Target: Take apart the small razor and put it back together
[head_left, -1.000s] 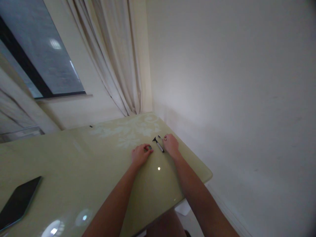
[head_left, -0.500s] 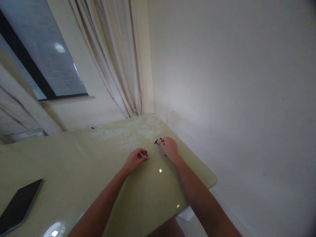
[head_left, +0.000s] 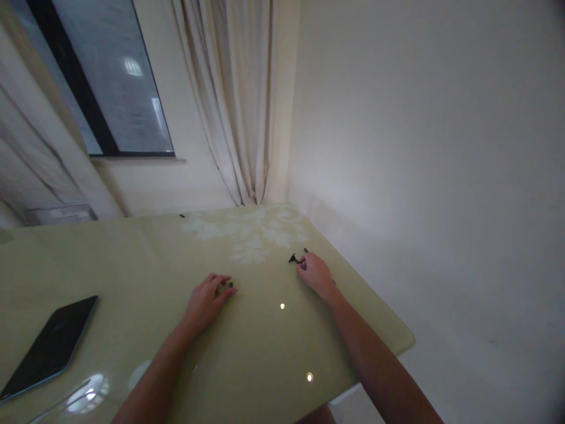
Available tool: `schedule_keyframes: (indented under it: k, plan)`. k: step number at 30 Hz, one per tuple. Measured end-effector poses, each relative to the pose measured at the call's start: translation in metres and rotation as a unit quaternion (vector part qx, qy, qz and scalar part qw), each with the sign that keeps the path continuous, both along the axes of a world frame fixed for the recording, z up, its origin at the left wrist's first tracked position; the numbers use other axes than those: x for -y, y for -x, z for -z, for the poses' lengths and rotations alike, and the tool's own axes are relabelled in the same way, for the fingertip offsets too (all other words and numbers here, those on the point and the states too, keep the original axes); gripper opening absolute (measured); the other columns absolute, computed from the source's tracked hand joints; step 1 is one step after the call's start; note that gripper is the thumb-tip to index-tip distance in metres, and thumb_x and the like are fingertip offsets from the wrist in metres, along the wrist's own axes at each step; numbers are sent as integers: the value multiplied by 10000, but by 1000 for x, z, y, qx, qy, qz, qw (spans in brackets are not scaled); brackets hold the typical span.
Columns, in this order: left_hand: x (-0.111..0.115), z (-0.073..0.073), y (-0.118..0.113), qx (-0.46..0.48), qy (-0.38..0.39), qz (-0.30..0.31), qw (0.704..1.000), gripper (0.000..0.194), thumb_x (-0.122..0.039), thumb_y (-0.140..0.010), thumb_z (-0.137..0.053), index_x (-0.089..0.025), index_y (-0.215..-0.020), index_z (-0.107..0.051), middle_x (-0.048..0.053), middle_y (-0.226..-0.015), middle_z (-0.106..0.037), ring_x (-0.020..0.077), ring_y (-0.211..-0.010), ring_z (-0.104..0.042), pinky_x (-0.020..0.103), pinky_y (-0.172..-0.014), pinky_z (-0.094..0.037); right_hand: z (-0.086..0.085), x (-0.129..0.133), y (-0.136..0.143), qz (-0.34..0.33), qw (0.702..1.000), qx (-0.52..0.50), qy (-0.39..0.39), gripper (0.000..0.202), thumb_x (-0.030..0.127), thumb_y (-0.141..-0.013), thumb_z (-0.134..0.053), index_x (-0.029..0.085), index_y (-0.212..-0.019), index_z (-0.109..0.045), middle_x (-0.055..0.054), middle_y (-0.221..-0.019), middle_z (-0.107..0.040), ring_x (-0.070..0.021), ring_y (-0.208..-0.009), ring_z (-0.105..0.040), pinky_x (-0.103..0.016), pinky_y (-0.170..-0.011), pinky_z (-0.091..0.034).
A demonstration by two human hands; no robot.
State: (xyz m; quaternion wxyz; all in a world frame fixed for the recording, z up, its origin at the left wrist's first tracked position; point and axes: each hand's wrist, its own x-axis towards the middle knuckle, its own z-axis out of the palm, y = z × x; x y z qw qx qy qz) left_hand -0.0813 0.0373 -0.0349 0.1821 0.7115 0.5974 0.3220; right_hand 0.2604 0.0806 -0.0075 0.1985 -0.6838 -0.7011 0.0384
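My left hand [head_left: 204, 303] is low over the tabletop, thumb and fingertips closed about a small dark piece [head_left: 230, 285]. The piece is too small to name. Farther right, my right hand [head_left: 315, 272] grips what looks like a razor [head_left: 292, 258]. Its black T-shaped head sticks out to the left of the fingers, and most of the handle is hidden in the hand. Just beyond the right fingertips shows another small dark item [head_left: 306, 250]. A wide gap of table separates the hands.
The glossy pale-green table [head_left: 247, 347] has a floral pattern at its far corner. A dark tablet [head_left: 53, 341] lies at left. One small black object [head_left: 182, 215] rests by the far edge. A wall [head_left: 419, 176] runs along the right, with a curtain [head_left: 238, 118] behind.
My left hand has moved left, away from the right hand, carrying the small dark piece. My right hand keeps its hold on the razor. The view has turned slightly left.
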Motion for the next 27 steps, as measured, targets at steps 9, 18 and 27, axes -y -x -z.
schedule_keyframes:
  k: [9, 18, 27]
  plan:
    - [-2, -9, 5, 22, 18, 46, 999, 378, -483, -788, -683, -210, -1030, -782, 102, -982, -709, 260, -850, -667, 365, -801, -516, -3, 4, 86, -129, 981, -144, 6, 64, 201, -850, -692, 171, -903, -714, -36, -839, -749, -154, -734, -659, -237, -695, -440]
    - [-4, -11, 19, -80, 22, -18, 996, 391, -522, -846, -636, -275, -1117, -771, 74, -1061, -737, 274, -1022, -671, 369, -886, -465, 8, -2, 177, -103, 982, -154, 22, 149, 286, -832, -753, 178, -922, -703, -57, -897, -748, -183, -819, -659, -260, -689, -402]
    - [-12, -8, 22, -38, 31, -19, 999, 444, -532, -799, -640, -223, -1094, -763, 91, -1022, -738, 258, -873, -677, 366, -811, -496, -15, -4, 19, 52, 997, 4, -62, 223, 271, -932, -649, 163, -1123, -688, -153, -1183, -664, -260, -1073, -623, -318, -834, -438]
